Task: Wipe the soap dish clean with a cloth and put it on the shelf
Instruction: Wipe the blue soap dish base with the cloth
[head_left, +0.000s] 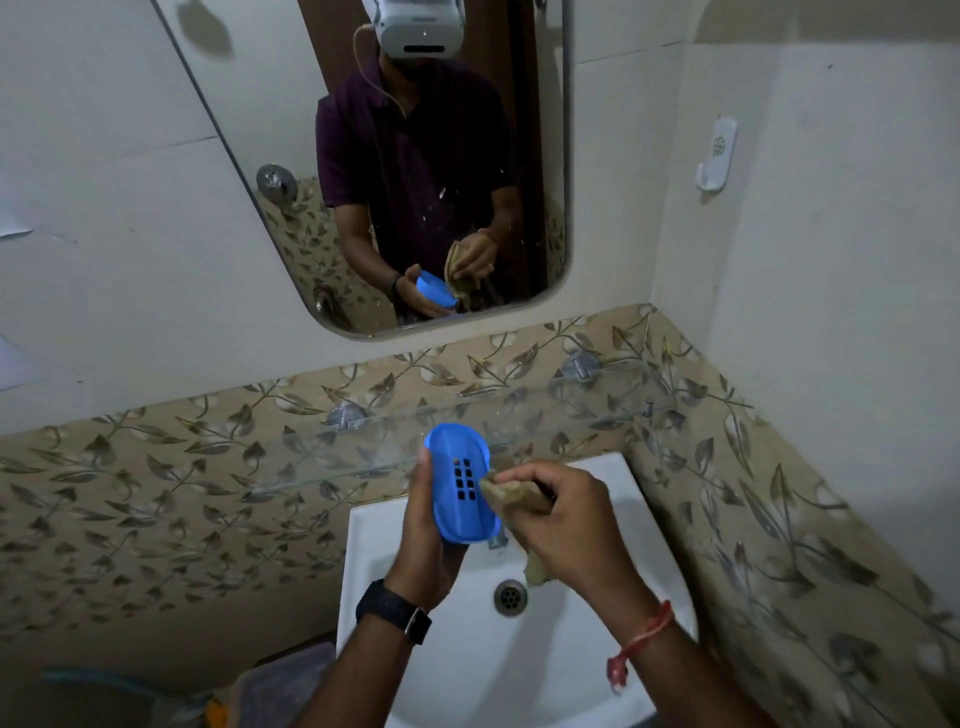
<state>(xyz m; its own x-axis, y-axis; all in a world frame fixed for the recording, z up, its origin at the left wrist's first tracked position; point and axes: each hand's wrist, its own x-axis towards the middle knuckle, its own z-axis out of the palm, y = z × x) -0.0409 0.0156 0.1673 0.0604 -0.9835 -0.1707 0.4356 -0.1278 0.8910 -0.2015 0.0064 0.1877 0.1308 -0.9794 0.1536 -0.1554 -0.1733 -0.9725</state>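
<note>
A blue oval soap dish (457, 480) with a block of drain slots is tilted upright above the sink, its inside facing me. My left hand (423, 540) grips it from the left and underneath. My right hand (558, 512) holds a beige cloth (506, 493) bunched at the fingertips, pressed against the dish's right rim. A tail of the cloth hangs below the hand over the basin. The glass shelf (571, 410) runs along the wall just behind the dish.
A white sink (597, 670) with a metal drain (510, 597) lies below my hands; the tap is mostly hidden behind the dish. A mirror (389, 156) hangs above the patterned tile band. A white wall hook (718, 153) sits on the right wall.
</note>
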